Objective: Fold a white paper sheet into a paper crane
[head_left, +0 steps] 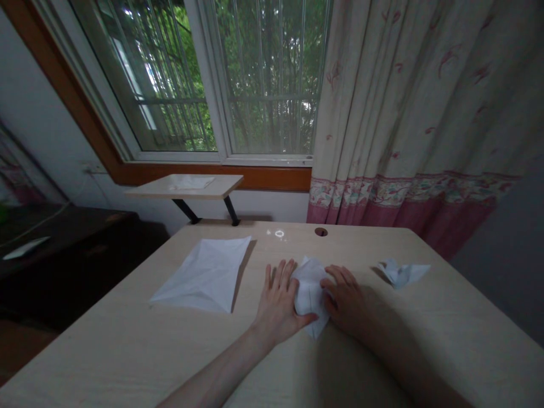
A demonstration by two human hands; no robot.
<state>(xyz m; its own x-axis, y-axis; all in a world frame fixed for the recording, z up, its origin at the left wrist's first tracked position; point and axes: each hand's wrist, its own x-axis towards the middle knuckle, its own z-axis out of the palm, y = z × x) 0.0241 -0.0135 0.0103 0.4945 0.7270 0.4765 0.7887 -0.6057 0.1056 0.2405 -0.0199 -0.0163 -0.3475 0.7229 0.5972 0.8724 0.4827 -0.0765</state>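
While my left hand (278, 309) lies spread, thumb on the folded paper (309, 289) mid-worktop (127, 345), my right hand (351, 303) curls at its right edge; whether those fingers (340, 274) pinch, I can't tell. A creased sheet (208, 275) lies left.

the left hand (278, 311) and right hand (351, 300) partly hide the edges of a folded white paper (309, 289), both forearms (221, 371) are cut off below, a top-cropped curtain (382, 113) covers the right end of a window (272, 85), and a pale sheet (191, 182) sits too small to make out.
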